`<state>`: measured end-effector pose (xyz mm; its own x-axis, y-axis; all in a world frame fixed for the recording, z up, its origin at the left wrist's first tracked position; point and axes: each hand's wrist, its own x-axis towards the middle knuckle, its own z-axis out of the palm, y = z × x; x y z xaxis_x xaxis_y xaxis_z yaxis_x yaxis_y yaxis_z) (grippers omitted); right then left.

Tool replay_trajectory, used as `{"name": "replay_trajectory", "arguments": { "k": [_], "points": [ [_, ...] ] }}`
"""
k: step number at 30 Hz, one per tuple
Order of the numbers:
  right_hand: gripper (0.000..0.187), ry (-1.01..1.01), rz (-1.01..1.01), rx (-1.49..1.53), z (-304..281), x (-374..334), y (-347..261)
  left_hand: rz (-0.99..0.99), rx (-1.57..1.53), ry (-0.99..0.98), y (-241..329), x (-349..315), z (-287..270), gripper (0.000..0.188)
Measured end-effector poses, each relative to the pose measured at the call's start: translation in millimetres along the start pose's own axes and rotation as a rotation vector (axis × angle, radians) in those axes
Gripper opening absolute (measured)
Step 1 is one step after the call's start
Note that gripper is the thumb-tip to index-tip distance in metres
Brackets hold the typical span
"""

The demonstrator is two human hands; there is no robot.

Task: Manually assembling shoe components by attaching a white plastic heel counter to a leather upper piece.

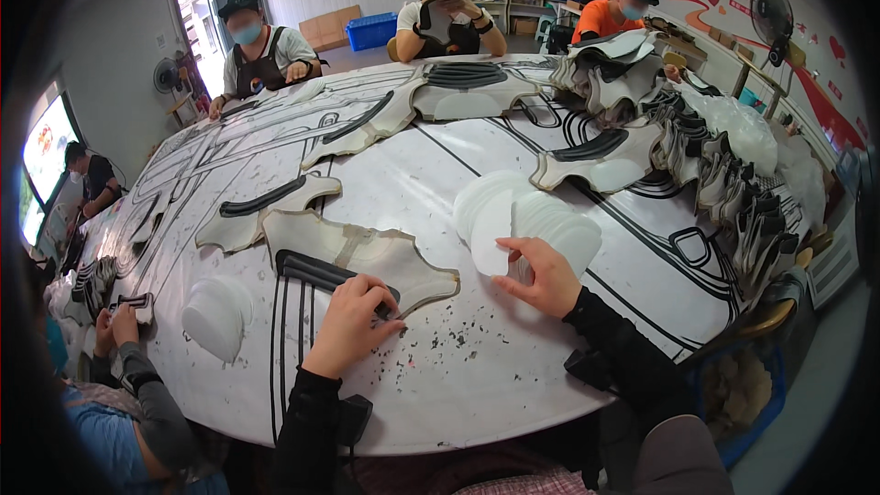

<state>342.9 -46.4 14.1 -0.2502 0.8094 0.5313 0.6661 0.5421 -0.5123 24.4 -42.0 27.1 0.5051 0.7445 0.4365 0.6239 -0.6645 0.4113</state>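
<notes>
The left hand (357, 321) lies with fingers bent over the end of a black ribbed padding strip (316, 272) on the near edge of a grey-white fabric panel (371, 252); whether it grips or merely presses cannot be told. Toward 2 o'clock from it, the right hand (543, 277) is half curled, index finger and thumb spread apart at the edge of a white rounded sheet (490, 236); a firm pinch cannot be made out. That sheet lies against a fanned stack of white sheets (561, 225), at 12 o'clock from the right hand.

A smaller pile of white sheets (213, 321) sits at 9 o'clock from the left hand, and a second padded panel (266, 211) at 11 o'clock. Small dark scraps (449, 339) dot the table (431, 412) at 3 o'clock. Toward 2 o'clock from the right hand runs a row of bundled panels (720, 179); at 4 o'clock stands a blue crate (775, 394).
</notes>
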Motion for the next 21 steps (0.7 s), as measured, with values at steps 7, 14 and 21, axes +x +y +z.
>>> {"name": "replay_trajectory", "arguments": {
  "k": [7,14,21],
  "points": [
    [0.047,-0.009,0.003,0.014,0,2,-3,-0.025,-0.039,-0.038,-4,1,-2,0.019],
    [0.043,-0.024,-0.012,0.005,-1,4,-2,-0.001,-0.108,0.015,6,4,-2,0.013],
    [0.042,-0.035,0.020,0.005,-1,5,-3,-0.030,-0.629,-0.484,46,3,6,0.022]
  ]
}}
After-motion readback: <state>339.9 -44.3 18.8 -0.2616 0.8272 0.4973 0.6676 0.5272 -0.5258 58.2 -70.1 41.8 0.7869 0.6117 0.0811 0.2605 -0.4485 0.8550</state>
